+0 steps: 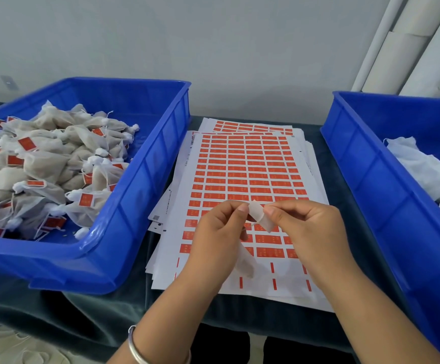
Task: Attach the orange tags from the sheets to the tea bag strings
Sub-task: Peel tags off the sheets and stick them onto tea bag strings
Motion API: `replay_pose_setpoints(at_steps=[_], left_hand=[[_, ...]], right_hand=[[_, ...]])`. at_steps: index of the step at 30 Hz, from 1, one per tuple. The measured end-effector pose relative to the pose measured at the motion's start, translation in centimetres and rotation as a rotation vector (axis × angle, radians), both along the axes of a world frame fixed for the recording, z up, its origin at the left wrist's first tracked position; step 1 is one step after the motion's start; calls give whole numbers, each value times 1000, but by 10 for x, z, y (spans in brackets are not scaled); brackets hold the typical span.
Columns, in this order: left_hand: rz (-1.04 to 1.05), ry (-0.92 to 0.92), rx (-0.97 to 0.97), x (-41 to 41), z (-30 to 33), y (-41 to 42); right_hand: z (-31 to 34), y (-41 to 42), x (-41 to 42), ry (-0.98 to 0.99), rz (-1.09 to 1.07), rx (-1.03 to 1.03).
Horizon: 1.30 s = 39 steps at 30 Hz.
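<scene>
Frame centre, above the sheets (250, 169): left hand (219, 232) & right hand (310, 229) are pinching a tag (259, 218), fingers narrow, bag (245, 264) dangling below; fold it squarely over the string, probably.

Left of your grip, close by: blue bin (145, 195). Right of it: second blue bin (371, 179). Below the grip, a dark cloth (95, 316) covers the table. Well beyond, up and to the right: white rolls (402, 56), tilted, against a grey wall (161, 35).
</scene>
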<state>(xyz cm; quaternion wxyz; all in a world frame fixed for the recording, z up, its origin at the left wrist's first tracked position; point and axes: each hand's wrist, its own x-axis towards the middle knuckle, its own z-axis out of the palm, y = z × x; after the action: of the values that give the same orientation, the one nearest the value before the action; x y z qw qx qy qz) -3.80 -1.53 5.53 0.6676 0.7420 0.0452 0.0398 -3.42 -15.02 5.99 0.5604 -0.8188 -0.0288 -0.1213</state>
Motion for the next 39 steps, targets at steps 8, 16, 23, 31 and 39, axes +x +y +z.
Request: replay_pose_setpoints(at_steps=[8, 16, 23, 31, 39], left_hand=[[-65, -198, 149, -4, 3, 1], [-66, -324, 265, -11, -1, 4], [-103, -469, 438, -12, -10, 5], [-77, -540, 705, -11, -14, 6], [-121, -277, 480, -5, -2, 10]], right_hand=[[8, 1, -4, 17, -22, -40], [7, -2, -2, 221, -15, 210], [3, -4, 0, 407, 53, 383], [0, -7, -1, 374, 80, 379], [-3, -2, -9, 136, 115, 73]])
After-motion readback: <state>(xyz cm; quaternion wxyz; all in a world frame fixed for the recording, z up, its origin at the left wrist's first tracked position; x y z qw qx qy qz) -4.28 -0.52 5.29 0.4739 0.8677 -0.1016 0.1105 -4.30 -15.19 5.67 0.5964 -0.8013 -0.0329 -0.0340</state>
